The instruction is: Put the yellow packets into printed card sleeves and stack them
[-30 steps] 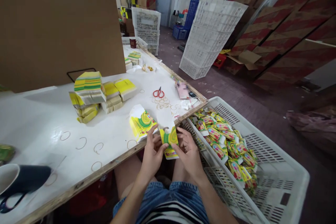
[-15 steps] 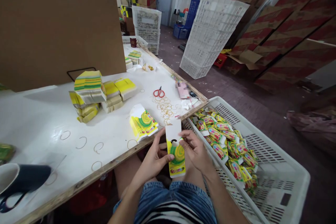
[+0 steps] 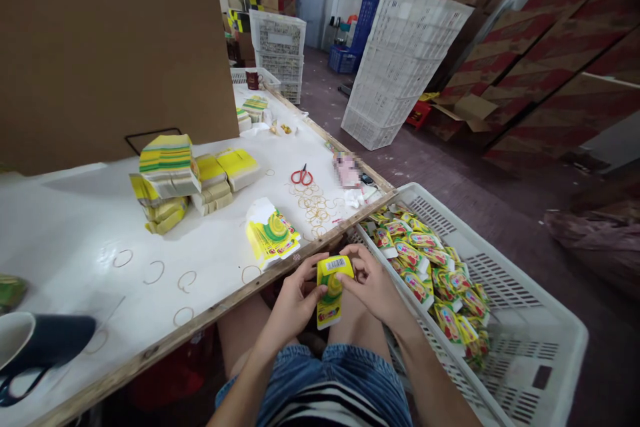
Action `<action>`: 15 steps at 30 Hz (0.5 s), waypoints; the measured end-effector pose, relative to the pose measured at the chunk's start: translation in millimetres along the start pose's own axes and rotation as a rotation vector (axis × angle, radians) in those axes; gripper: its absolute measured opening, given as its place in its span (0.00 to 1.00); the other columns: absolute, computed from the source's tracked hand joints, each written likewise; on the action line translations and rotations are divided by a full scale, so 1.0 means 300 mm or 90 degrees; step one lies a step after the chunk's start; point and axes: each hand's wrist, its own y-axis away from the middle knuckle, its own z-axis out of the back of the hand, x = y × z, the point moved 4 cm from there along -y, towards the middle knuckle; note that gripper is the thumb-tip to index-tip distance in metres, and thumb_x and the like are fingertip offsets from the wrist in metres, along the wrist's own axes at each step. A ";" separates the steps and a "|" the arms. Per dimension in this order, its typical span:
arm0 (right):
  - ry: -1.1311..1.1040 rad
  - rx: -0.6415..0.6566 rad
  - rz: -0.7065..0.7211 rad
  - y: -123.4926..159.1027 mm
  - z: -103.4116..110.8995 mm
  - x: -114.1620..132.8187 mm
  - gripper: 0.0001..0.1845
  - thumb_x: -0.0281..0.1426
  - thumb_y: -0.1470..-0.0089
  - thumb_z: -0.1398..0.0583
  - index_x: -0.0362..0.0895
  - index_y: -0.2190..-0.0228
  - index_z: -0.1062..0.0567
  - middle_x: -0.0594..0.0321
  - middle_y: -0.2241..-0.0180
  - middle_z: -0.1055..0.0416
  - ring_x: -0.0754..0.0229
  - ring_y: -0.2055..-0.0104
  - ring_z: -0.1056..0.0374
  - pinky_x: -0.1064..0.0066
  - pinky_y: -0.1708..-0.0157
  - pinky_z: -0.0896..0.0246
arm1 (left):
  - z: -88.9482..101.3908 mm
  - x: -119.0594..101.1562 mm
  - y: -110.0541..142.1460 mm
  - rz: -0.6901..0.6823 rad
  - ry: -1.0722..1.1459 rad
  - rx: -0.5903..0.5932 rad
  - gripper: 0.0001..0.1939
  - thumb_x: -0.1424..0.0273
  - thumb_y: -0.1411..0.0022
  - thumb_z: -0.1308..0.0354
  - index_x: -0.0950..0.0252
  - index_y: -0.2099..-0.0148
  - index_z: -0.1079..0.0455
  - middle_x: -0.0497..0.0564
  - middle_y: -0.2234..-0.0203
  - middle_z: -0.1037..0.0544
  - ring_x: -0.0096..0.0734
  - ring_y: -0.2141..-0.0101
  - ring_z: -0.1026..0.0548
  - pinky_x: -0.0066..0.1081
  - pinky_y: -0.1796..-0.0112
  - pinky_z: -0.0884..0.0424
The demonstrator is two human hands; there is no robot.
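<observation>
Above my lap I hold a yellow and green printed card (image 3: 331, 299), its top flap folded over so a barcode faces me. My left hand (image 3: 299, 297) grips the card's left edge, thumb in front and fingers behind. On the right side, my right hand (image 3: 371, 283) pinches it near the fold, thumb pressed on the front. A fanned pile of similar flat cards (image 3: 273, 233) lies on the white table (image 3: 215, 273) close by. Beside my right arm, a white plastic crate (image 3: 540, 320) holds many folded card packs (image 3: 425, 260).
Red-handled scissors (image 3: 302, 176) and scattered rubber bands (image 3: 313, 207) lie beyond the pile. Bundled card stacks (image 3: 167, 167) stand further left, near a large cardboard box (image 3: 115, 47). A dark mug (image 3: 55, 343) sits at the near left. Stacked white crates (image 3: 400, 73) rise from the floor.
The card's white upper flap, upright before, is now folded down with the barcode showing. My right hand has shifted its thumb onto the folded part.
</observation>
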 end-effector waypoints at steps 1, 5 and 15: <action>0.014 -0.009 -0.003 -0.002 -0.002 -0.001 0.14 0.28 0.52 0.39 0.46 0.61 0.32 0.71 0.78 0.30 0.65 0.79 0.38 0.75 0.78 0.46 | 0.000 0.000 0.000 0.002 0.002 0.007 0.25 0.72 0.41 0.41 0.62 0.41 0.36 0.59 0.51 0.24 0.42 0.54 0.24 0.35 0.57 0.26; 0.008 0.030 -0.010 -0.008 -0.022 -0.010 0.16 0.29 0.51 0.39 0.47 0.59 0.33 0.69 0.74 0.26 0.62 0.75 0.31 0.74 0.76 0.42 | 0.005 -0.008 0.000 -0.001 0.011 0.004 0.26 0.71 0.43 0.38 0.61 0.42 0.35 0.59 0.51 0.23 0.43 0.54 0.24 0.36 0.56 0.26; -0.044 -0.011 0.036 -0.014 0.003 -0.015 0.15 0.38 0.46 0.38 0.47 0.58 0.23 0.58 0.62 0.24 0.57 0.65 0.28 0.69 0.68 0.32 | 0.002 -0.038 0.003 0.013 0.055 -0.004 0.25 0.70 0.47 0.34 0.61 0.46 0.31 0.57 0.56 0.21 0.40 0.62 0.21 0.33 0.63 0.25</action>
